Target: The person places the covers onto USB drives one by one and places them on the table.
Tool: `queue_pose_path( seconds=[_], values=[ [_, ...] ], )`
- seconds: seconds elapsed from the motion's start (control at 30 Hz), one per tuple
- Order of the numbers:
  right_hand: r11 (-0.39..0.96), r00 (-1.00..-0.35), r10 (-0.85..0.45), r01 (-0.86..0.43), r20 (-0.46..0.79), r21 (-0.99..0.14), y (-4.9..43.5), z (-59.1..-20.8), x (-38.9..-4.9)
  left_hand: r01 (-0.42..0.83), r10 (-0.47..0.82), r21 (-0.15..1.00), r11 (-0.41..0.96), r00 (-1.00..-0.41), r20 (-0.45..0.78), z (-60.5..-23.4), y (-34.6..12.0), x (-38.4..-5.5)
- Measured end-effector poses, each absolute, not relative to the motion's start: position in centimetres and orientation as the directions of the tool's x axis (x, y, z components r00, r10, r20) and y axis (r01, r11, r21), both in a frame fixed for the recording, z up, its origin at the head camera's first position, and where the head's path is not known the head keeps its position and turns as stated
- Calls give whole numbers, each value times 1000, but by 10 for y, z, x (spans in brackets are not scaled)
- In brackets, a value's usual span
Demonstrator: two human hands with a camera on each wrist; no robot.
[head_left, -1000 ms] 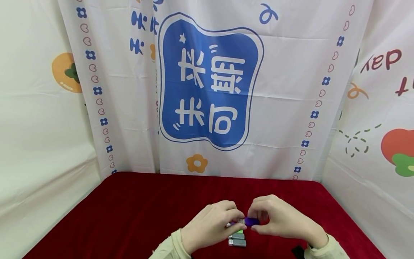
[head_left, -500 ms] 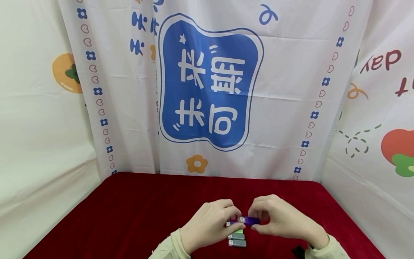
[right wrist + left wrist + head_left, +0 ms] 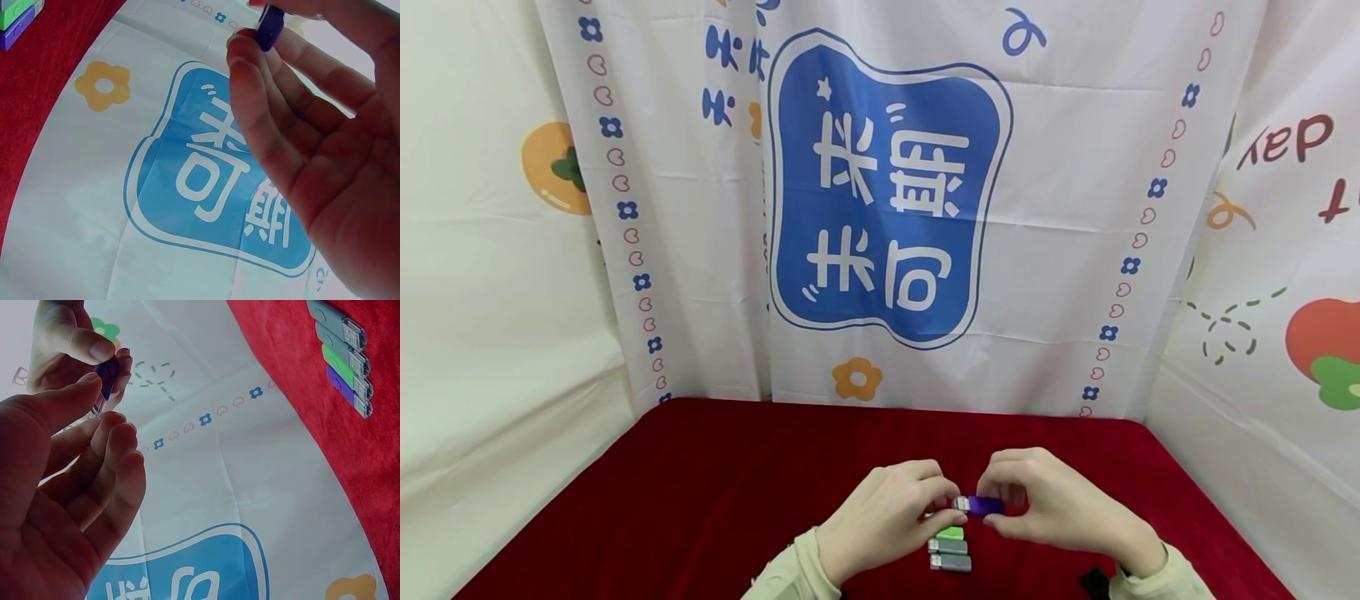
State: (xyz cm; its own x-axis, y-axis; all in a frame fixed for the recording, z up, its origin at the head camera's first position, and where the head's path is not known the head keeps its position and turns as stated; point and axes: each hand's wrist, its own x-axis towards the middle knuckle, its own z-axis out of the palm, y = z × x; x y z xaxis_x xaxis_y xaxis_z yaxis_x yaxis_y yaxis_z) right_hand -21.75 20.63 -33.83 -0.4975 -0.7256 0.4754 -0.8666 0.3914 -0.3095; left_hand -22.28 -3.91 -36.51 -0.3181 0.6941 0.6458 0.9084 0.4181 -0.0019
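A purple USB flash drive [image 3: 985, 505] is held above the red cloth, its plug end to the left. The thumb and fingers of my right hand [image 3: 1060, 504] pinch its purple body. At the plug end, my left hand [image 3: 887, 521] has its thumb and fingertips around the clear tip, seen closer in the left wrist view. On the cloth below lie two grey flash drives [image 3: 950, 563], a green one [image 3: 951, 533] and another purple one [image 3: 340, 383], side by side in a row. That second purple drive is hidden behind the left hand in the head view.
A red cloth [image 3: 737, 483] covers the table. White printed curtains [image 3: 700, 250] hang behind it and at both sides. A small black object [image 3: 1096, 582] lies beside the right wrist, near the front of the table.
The left fingertips have drawn slightly left, baring more of the metal plug. Both hands have risen a little with the purple drive. The drives on the cloth have not moved.
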Motion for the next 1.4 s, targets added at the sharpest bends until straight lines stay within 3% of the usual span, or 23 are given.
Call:
queue_pose_path(
  seconds=[0.63, 1.1, 1.4],
  values=[
    [374, -489, -730, -871, 477, -319, 205, -339, -216, 911, 695, 9, 413, -321, 643, -365, -38, -221],
    [378, -488, -740, -871, 463, -314, 202, -338, -213, 919, 702, -24, 393, -284, 653, -366, -38, -223],
    [387, -519, -755, -846, 400, -368, 198, -344, -217, 906, 738, 7, 423, -349, 578, -367, -39, -223]
  ],
)
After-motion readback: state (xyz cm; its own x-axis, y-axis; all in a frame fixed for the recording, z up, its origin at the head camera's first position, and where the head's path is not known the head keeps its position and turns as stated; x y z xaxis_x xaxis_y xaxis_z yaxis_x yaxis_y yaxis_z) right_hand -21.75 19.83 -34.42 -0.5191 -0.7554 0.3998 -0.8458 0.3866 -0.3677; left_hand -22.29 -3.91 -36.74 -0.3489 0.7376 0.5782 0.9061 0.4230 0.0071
